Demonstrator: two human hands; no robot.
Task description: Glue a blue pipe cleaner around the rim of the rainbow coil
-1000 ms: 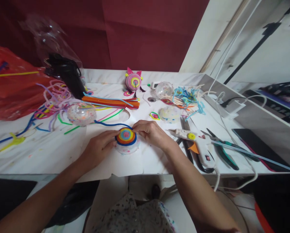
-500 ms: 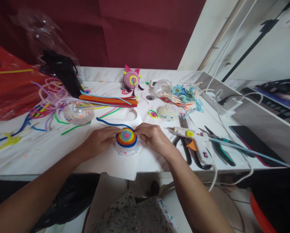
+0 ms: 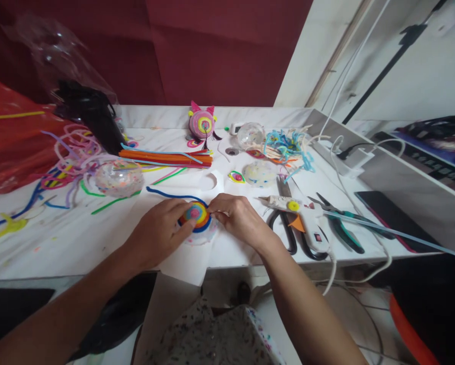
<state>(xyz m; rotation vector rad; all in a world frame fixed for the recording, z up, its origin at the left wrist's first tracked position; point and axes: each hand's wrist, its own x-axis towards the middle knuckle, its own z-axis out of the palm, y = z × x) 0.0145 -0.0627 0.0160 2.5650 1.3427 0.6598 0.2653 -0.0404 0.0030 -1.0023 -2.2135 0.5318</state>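
A disc of coiled pipe cleaners, ringed pink, light blue, yellow, orange and dark blue, covers the top of a clear speckled plastic dome. My left hand grips the disc from the left, its thumb lying across the coloured rings. At the disc's right edge, the fingertips of my right hand pinch the dark blue pipe cleaner. The blue strand's loose end stretches away behind the disc to the left. White paper lies under the dome.
To the right lie a glue gun, black-handled scissors, pliers and a dark phone. Orange pipe cleaners, several clear domes and a pink eared ball stand farther back. A red bag is at left.
My left thumb has moved onto the top of the coiled disc, and the left hand now covers more of its left side. My right hand keeps its pinch at the right edge.
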